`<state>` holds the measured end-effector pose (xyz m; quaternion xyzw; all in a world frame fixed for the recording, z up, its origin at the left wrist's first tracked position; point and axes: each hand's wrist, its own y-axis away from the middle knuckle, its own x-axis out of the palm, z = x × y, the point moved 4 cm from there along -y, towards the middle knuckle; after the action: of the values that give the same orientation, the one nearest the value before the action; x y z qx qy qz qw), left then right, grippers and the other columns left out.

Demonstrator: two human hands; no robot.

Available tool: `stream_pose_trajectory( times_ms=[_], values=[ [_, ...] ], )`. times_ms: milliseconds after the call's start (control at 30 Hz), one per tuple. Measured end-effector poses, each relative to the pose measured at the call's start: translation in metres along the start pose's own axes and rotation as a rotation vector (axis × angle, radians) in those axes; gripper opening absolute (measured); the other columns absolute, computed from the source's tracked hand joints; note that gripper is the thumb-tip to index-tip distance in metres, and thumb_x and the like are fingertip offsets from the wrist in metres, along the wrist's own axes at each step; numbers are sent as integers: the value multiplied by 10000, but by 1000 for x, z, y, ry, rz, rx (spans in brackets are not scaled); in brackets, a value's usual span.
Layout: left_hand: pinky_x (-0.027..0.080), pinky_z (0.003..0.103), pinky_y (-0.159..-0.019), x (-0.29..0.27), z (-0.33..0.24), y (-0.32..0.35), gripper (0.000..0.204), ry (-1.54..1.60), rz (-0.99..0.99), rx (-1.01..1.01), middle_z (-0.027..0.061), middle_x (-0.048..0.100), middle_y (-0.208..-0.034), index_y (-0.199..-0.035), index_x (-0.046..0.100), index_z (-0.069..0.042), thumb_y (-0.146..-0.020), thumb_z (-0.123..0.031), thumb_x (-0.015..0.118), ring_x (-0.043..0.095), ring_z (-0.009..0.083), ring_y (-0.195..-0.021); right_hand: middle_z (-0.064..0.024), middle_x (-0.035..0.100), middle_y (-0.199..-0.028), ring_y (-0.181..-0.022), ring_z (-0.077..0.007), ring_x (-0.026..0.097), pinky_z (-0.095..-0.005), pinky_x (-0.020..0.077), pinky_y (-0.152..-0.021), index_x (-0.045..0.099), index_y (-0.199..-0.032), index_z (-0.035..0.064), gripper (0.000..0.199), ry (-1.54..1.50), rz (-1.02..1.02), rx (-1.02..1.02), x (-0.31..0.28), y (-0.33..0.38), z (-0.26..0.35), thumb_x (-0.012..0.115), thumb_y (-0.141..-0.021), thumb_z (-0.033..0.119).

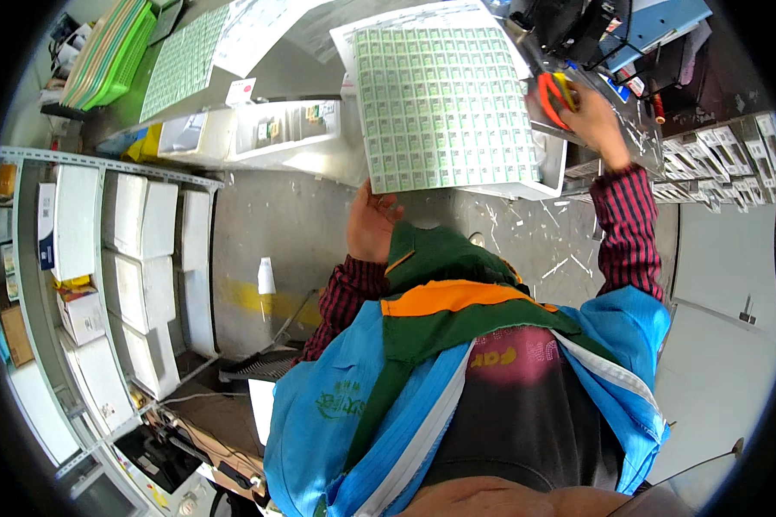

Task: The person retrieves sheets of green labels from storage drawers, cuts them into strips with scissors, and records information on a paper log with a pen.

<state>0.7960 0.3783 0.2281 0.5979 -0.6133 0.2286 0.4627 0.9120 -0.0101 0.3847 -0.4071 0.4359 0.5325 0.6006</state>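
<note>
A large sheet of small green-and-white printed labels (444, 108) lies over white paper at the front of the workbench, its near edge overhanging. My left hand (372, 226) is at the sheet's near left corner, palm turned up and fingers loosely curled and apart. One fingertip is at the sheet's edge; whether it presses on the sheet is hard to see. To the right of the sheet, my right hand (597, 125) is closed on scissors with orange and yellow handles (550, 101). Their blades are not visible.
Another green label sheet (184, 69) lies at the far left, beside a green basket (135, 65) of stacked sheets. White drawers (284, 131) stand open under the bench. Shelves with white bins (142, 215) are on the left. Paper scraps litter the floor (526, 246).
</note>
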Motion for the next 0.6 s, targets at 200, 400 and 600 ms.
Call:
stream_pose_trajectory(
  times_ms=[200,400,600],
  values=[
    [511,333,-738,12,-3,4,283,-104,-132,-29,-7,603,-980,-1181,541,-106,-935,-246,564,583,121,-844,-57,640,-953,-829,-112,585,-249,465,-753,518,-1257,-66,483,-742,-28,71,8,81,-9,560,-782,14],
    [519,306,-681,16,1,-1,162,-151,-145,11,-2,587,-838,-1056,566,-99,-897,-104,599,578,113,-758,16,588,-932,-823,-70,529,-218,428,-797,532,-1268,-42,478,-1124,-98,175,38,146,5,561,-795,22],
    [522,315,-670,18,9,1,138,-189,-202,95,5,586,-806,-1024,581,-85,-888,-73,603,575,113,-725,-32,639,-1004,-846,-68,564,-223,443,-791,546,-1271,-8,487,-1250,-70,158,68,165,4,616,-796,76]
  ],
)
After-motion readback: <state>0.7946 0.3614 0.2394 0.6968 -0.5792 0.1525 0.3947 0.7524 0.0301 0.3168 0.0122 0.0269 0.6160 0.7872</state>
